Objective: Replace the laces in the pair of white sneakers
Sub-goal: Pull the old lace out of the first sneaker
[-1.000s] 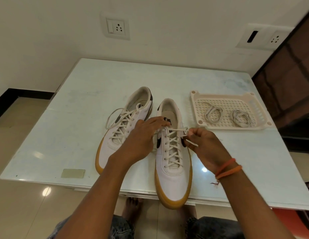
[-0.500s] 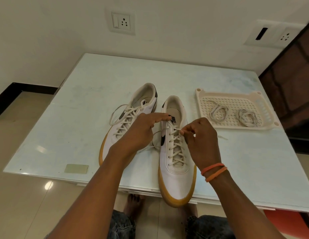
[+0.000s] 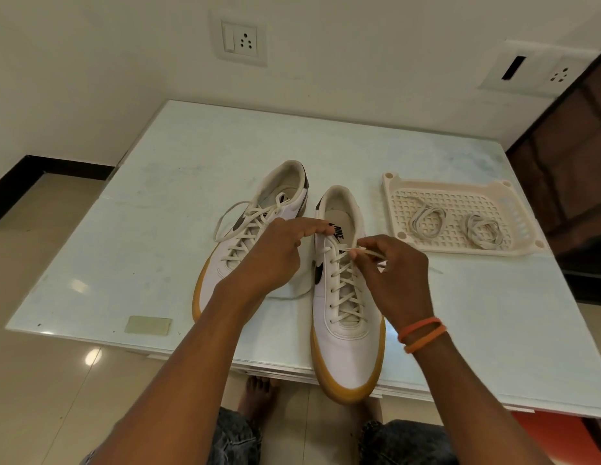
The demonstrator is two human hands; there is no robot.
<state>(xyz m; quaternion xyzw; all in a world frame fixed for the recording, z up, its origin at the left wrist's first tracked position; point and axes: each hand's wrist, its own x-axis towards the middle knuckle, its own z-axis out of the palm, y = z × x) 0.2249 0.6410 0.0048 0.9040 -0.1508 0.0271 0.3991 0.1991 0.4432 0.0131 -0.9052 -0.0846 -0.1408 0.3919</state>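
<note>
Two white sneakers with gum soles stand side by side on the table. The left sneaker [image 3: 245,243] is laced, its lace ends loose. The right sneaker [image 3: 346,333] points toward me, its toe over the table's front edge. My left hand [image 3: 275,253] holds the tongue and collar of the right sneaker at its top left. My right hand [image 3: 393,276] pinches the cream lace [image 3: 368,252] near the top eyelets. A beige perforated tray [image 3: 393,182] to the right holds two coiled laces [image 3: 426,218].
The pale glass table [image 3: 165,209] stands against a white wall with sockets. A small tan sticker [image 3: 148,325] lies near the front left edge. A dark wooden cabinet [image 3: 570,156] stands at the right. My knees and a bare foot show below the table edge.
My right hand has moved up from beside the shoe to over the top eyelets, pulling the lace end inward. My left hand stays on the tongue area. The camera moved closer.
</note>
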